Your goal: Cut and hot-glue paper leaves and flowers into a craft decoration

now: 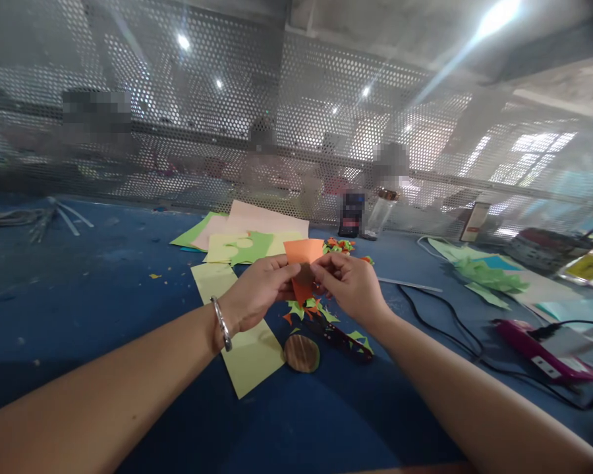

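Note:
Between both hands an orange piece of paper (pixel 304 250) is held upright above the blue table (pixel 128 395). My left hand (pixel 261 289) pinches its left edge, thumb in front. On the right edge, the thumb and fingers of my right hand (pixel 348 283) are closed. Green and orange paper scraps (pixel 326 311) lie just below the hands. Among them is a dark, long-handled tool (pixel 343 339), partly covered, its kind unclear. A round brown wood-grained disc (pixel 301 353) rests nearer me, beside a pale yellow paper strip (pixel 250 362).
Coloured paper sheets (pixel 267 217) are piled behind my left hand. At the right are a pink power strip (pixel 543 349) with black cables (pixel 439 336) and green papers (pixel 494 273). A glass bottle (pixel 379 216) stands before the perforated metal screen (pixel 202 99).

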{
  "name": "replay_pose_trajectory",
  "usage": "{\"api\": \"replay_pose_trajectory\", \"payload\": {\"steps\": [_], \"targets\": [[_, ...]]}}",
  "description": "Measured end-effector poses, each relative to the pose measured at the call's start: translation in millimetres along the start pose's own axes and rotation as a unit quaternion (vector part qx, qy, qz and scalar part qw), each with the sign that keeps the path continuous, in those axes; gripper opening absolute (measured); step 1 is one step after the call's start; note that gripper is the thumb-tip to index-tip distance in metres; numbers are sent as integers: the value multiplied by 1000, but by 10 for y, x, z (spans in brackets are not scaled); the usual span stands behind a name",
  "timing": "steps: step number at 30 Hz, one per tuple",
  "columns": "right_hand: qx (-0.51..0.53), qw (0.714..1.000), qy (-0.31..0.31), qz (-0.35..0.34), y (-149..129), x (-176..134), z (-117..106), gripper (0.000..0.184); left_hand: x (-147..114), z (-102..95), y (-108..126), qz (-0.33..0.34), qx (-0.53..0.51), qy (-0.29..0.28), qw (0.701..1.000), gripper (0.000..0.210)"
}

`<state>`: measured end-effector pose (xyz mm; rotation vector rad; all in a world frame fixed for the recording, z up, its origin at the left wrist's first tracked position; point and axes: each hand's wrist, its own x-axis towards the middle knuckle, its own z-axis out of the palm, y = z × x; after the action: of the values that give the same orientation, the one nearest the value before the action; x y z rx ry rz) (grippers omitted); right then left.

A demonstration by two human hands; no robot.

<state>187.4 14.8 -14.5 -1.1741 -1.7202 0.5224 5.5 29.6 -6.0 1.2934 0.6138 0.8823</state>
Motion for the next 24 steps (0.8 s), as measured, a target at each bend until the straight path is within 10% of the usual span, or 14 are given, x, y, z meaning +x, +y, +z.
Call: {"api": "replay_pose_trajectory", "payload": {"steps": [24], "targets": [[-20,999,24,-18,16,-1,12,21,-1,25,13,65,32,11,997,20]]}}
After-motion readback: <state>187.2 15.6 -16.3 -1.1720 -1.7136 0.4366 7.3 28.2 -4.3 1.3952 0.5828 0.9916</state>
